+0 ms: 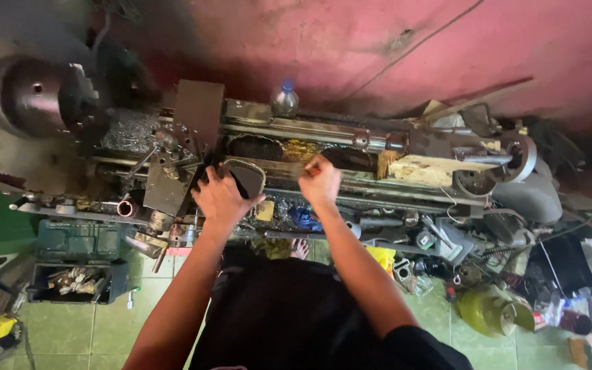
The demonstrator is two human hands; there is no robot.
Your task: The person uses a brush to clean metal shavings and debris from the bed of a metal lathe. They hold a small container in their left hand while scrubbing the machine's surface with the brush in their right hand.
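Observation:
I look down on a greasy metal lathe [323, 137] standing against a red wall. My left hand [222, 199] lies flat with fingers spread on a dark D-shaped metal frame [248, 175] on the lathe's carriage. My right hand [321, 183] is closed around a small red-tipped tool [314, 170] over the lathe bed, just right of the frame. The round chuck [39, 96] sits at the far left, the tailstock with its handwheel [508, 161] at the right.
A clear plastic bottle [284, 99] stands behind the bed. An open green toolbox [77, 264] lies on the tiled floor at left. Loose tools, a yellow jug [488, 312] and black containers [566, 264] clutter the floor at right. My bare foot [300, 249] shows below the lathe.

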